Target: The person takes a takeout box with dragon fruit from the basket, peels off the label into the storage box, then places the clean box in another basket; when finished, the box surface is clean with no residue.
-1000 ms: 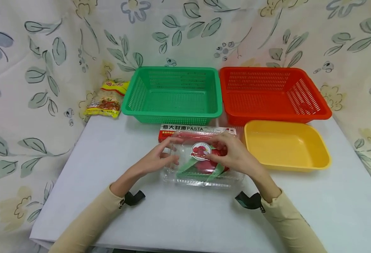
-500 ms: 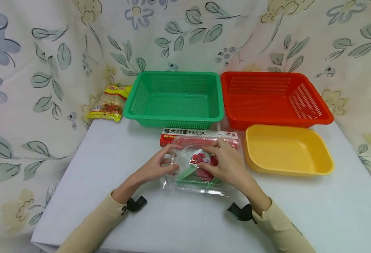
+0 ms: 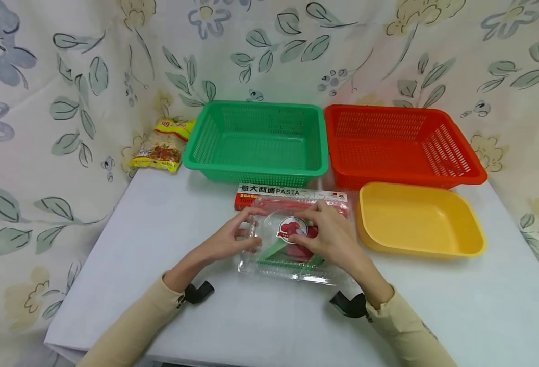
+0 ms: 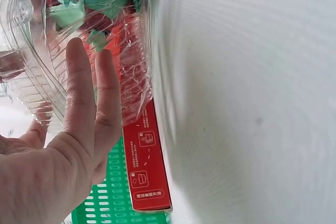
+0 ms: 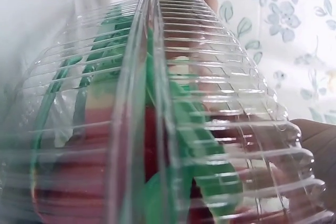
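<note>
A clear plastic clamshell box (image 3: pixel 269 265) with a round label and red and green contents lies on the table, partly over a red-and-white pasta box (image 3: pixel 246 200). At its left side is my left hand (image 3: pixel 225 239); in the left wrist view its nearly straight, spread fingers (image 4: pixel 80 90) touch the clear wall. My right hand (image 3: pixel 331 237) holds the lid beside the label with thumb and bent fingers. The right wrist view shows the ribbed clamshell (image 5: pixel 157 87) close up, with much of that hand hidden behind it.
A green basket (image 3: pixel 256 173) and a red basket (image 3: pixel 407 179) stand at the back. The yellow tray (image 3: pixel 420 250) is right of the clamshell. A yellow food packet (image 3: pixel 161 148) leans at the back left, against a floral curtain (image 3: pixel 269 51).
My right hand has moved left over the lid, nearer the label. My left hand stays at the box's left side. The whole head view has shifted slightly.
</note>
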A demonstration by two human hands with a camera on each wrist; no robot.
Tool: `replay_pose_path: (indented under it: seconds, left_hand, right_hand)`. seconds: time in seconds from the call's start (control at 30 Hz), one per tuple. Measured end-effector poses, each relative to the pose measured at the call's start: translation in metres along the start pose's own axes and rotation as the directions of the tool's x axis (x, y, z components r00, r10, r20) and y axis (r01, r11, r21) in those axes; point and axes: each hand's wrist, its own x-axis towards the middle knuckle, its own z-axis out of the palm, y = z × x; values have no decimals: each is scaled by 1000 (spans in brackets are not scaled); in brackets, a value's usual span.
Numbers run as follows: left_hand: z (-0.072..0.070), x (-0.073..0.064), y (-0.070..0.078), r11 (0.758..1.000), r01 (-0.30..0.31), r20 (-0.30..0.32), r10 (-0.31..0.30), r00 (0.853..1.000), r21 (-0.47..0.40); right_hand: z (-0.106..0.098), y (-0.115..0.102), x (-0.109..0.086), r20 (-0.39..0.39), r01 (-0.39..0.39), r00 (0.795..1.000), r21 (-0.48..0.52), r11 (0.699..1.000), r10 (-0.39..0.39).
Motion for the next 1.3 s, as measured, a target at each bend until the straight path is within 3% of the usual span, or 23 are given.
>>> replay_pose_path:
  seconds: [0.27,0.57,1.07,1.3]
  left_hand:
    - [2,-2,0,1000,8,-4,-8,1000,4]
    - [1,0,-4,1000,2,8,-2,1000,0]
    - [0,1,-2,1000,-14,6,14,1000,11]
    - [-2,1,-3,1000,-7,0,7,1000,14]
  right_hand:
    - [-3,2,7,55,11,998,49,999,-14]
    - [-9,5,22,191,-19,982,104,994,-2]
    - [-12,7,26,201,6,979,109,994,-28]
    - [-8,15,28,167,109,976,192,975,-142]
